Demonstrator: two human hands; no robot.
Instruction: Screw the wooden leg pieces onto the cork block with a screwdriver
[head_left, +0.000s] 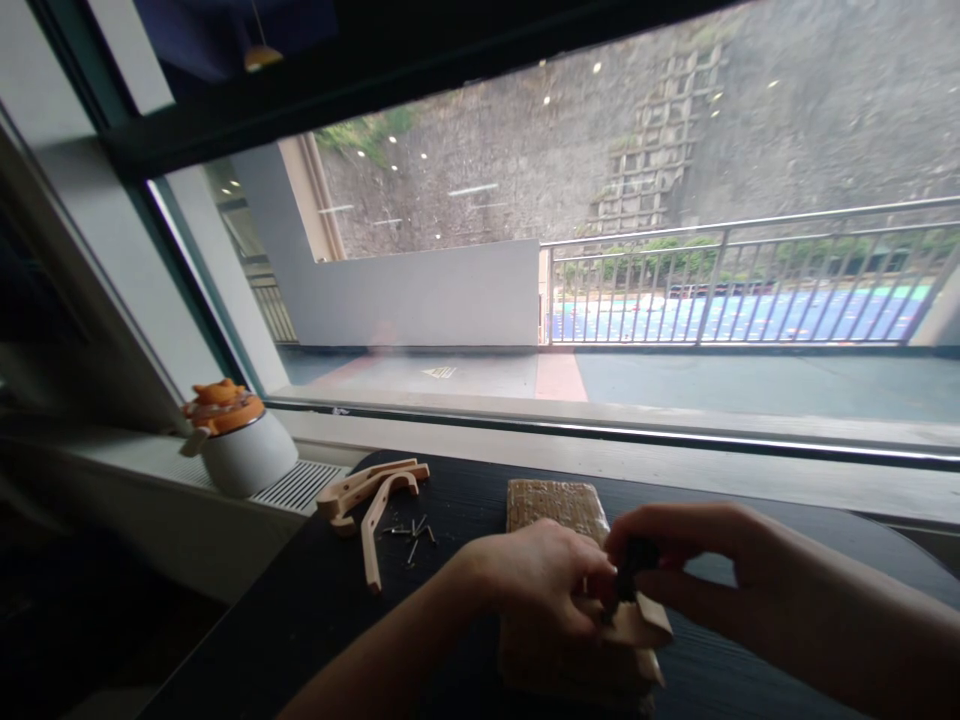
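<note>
From here, the left hand, the nearer, grips a wooden piece at its four o'clock over the wrapped block, visible length roughly nine-to-three, while the right hand pinches a black object at the piece's twelve.

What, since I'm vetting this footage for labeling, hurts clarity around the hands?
Head view: the bright window backlights the scene and carries small reflections; the left hand, right hand and tabletop sit in shadow; the black object in the right hand looks too dark and soft to identify.
</note>
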